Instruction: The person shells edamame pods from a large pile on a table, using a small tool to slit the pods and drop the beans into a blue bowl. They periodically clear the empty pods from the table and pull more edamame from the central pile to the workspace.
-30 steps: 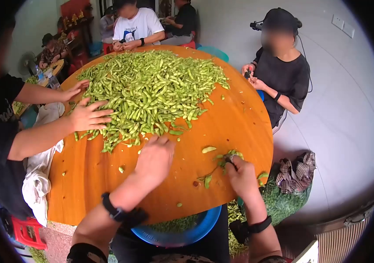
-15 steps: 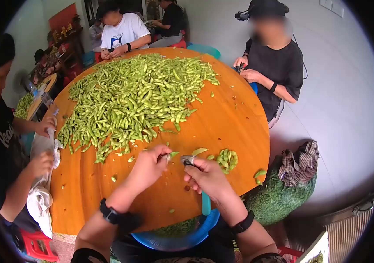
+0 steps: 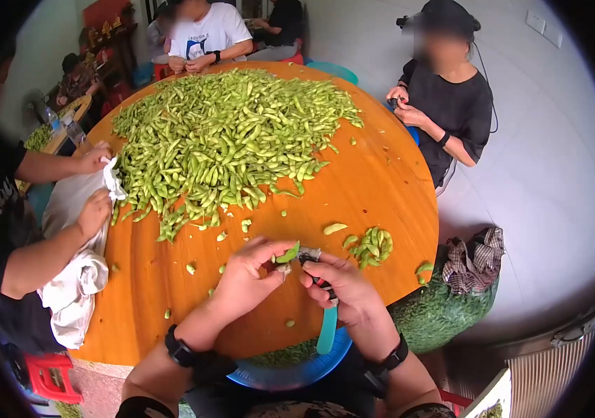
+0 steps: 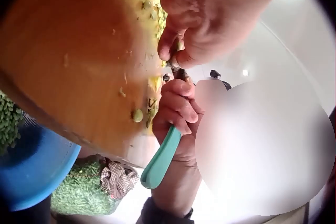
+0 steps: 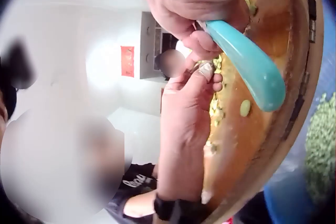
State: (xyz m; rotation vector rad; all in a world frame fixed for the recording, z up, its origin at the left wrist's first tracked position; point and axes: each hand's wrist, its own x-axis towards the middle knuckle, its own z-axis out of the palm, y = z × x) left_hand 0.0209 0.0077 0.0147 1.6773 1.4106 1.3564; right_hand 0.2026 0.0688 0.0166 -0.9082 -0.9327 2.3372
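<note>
My left hand pinches a green soybean pod between thumb and fingers, with whitish wrapping on the thumb tip. Just right of it, my right hand grips a pair of pruning shears with a teal handle. Their metal head is right beside the pod. In the left wrist view the same teal handle hangs below curled right fingers. From the right wrist view, the left hand meets the shears' end, its fingers partly hiding the pod. A large heap of pods lies beyond both hands.
A small pod cluster and loose pods lie right on the round wooden table. Below its near edge sits a blue basin. A full green sack stands at right. Other people sit around; one at left handles white cloth.
My left hand has come back from the heap with a pod. My right hand has moved left from the small cluster, bringing the shears to it. The person at left moved from heap to cloth.
</note>
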